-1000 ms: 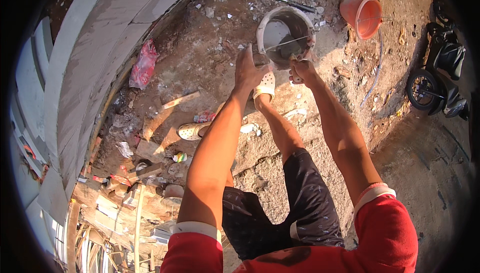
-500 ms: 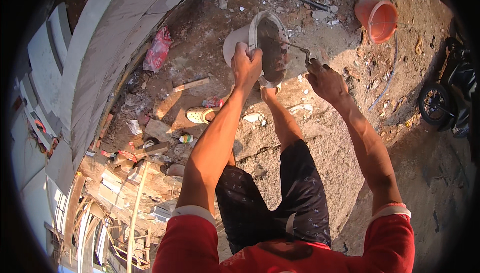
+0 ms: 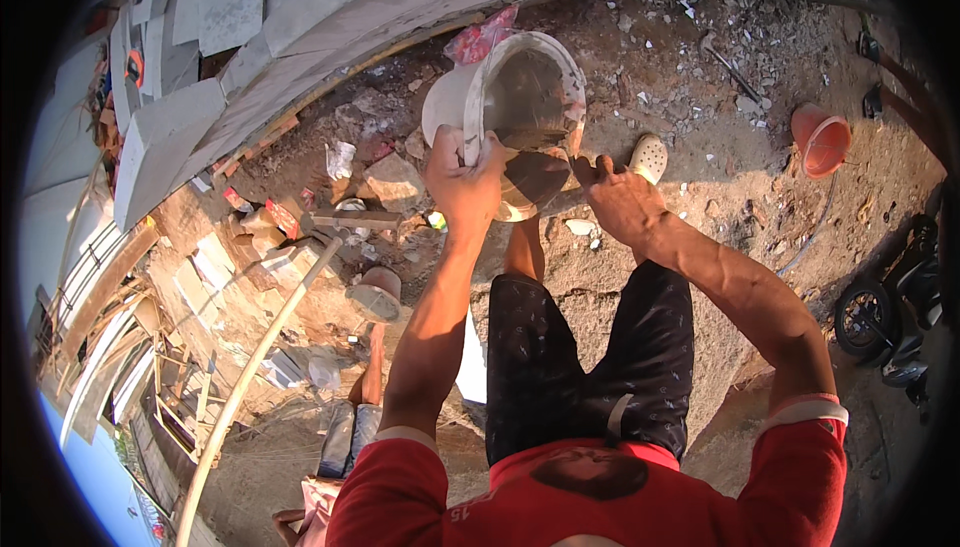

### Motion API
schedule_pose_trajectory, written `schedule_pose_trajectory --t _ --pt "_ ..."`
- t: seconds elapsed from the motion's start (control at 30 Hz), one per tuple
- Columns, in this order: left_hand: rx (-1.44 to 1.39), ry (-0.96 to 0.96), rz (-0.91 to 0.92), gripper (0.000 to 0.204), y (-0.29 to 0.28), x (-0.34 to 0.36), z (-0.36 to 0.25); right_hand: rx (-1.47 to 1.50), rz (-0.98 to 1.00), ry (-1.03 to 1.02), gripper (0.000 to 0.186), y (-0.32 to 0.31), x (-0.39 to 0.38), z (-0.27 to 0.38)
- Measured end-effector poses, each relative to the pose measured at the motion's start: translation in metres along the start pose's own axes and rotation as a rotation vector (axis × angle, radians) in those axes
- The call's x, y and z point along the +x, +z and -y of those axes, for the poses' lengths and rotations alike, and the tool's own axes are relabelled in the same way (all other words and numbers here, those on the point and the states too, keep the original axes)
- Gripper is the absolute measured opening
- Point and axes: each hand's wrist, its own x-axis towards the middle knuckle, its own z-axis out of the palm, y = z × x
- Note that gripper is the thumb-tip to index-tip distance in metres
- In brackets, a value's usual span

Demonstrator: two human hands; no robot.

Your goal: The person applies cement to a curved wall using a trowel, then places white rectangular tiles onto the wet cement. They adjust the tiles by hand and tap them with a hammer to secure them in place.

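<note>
Bucket (image 3: 456, 97), tilted, and trowel (image 3: 538, 180) occupy both hands (image 3: 468, 183).

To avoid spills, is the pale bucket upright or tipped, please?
Tipped: the pale bucket shows its side wall at left, its mouth turned right.

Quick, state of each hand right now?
Left hand: closed, holding the bucket by its rim.
Right hand: closed, holding the trowel; handle mostly hidden by the grip.
</note>
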Motion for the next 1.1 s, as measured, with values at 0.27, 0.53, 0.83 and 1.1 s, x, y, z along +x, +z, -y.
schedule_pose_trajectory --t 0.27,0.53,0.83,1.1 --pt "-0.120 -0.063 -0.129 0.028 -0.112 0.016 0.013 0.014 -0.309 -0.109 0.043 -0.084 0.029 0.079" --pt "-0.169 0.030 -0.283 0.029 -0.172 0.017 0.034 0.122 0.068 -0.273 0.037 -0.109 0.046 0.167" --pt "-0.253 -0.076 -0.452 0.022 -0.204 0.025 0.070 0.940 0.377 -0.045 0.031 -0.132 0.063 0.136" --pt "-0.369 -0.107 -0.644 0.026 -0.206 0.042 0.068 1.099 0.337 -0.158 0.030 -0.136 0.081 0.125"
